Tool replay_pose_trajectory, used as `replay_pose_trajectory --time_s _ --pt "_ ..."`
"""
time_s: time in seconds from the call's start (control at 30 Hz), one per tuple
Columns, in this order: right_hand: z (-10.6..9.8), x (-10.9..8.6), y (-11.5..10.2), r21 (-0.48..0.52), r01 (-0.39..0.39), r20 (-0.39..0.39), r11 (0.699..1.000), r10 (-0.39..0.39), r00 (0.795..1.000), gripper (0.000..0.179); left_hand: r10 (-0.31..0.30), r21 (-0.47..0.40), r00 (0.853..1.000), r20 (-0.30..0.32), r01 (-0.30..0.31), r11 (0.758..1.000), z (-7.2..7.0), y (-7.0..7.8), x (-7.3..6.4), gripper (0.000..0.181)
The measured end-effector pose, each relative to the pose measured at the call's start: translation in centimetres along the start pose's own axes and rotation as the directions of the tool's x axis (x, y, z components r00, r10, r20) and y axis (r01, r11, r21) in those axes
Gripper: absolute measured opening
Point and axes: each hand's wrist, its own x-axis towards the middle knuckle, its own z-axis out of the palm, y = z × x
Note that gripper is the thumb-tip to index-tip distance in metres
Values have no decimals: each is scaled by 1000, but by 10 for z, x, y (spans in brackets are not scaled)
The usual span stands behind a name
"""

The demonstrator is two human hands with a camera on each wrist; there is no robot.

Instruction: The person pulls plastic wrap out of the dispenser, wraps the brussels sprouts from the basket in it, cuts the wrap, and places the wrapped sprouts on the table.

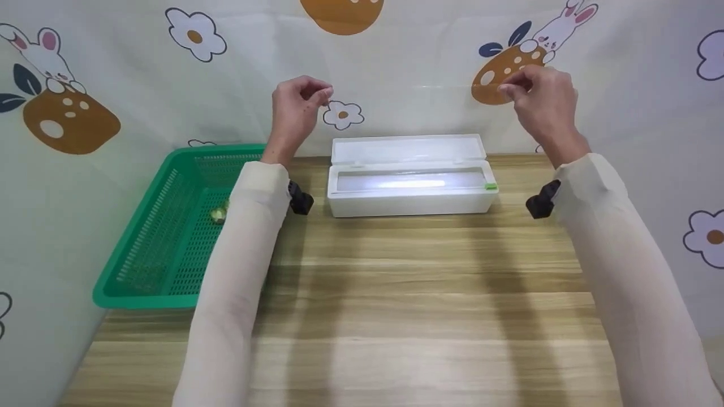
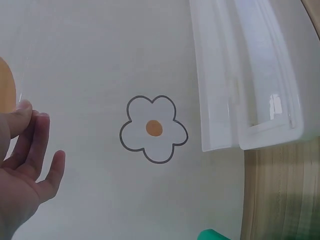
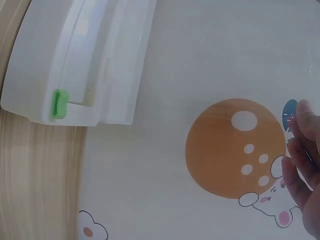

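A white cling film box (image 1: 413,203) with its lid (image 1: 407,148) raised stands at the back of the table, the film roll (image 1: 390,182) inside. A green slide cutter (image 3: 59,104) sits at the box's right end. Above the box, my left hand (image 1: 297,110) and right hand (image 1: 546,107) are raised wide apart, each pinching between thumb and fingers. A faint shiny edge of clear cling film (image 1: 424,86) runs between them. The film is so transparent that its lower extent, and whether it joins the roll, cannot be made out.
A green plastic basket (image 1: 133,226) stands at the left, partly behind my left sleeve, with a small yellowish-green item (image 1: 218,215) inside. Patterned cloth (image 1: 407,68) hangs upright behind the wooden table (image 1: 407,294). Black wrist cameras (image 1: 300,199) sit on both cuffs.
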Motion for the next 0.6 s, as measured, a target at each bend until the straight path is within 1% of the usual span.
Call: replay_pose_trajectory --time_s 0.17,0.33,0.5,0.6 --pt "-6 3 -4 22 -17 -31 1000 18 999 34 0 -29 1000 -11 0 1000 -4 8 3 24" --pt "-10 4 -7 44 -37 -49 998 40 998 36 -1 -32 1000 -23 1 999 -8 16 5 25" --pt "-17 8 -12 37 -10 -88 999 13 996 35 45 -25 998 -35 -46 999 -12 25 7 24" --pt "-21 11 -15 30 -6 -99 1000 9 995 35 55 -34 998 -39 -56 998 -14 30 7 24"
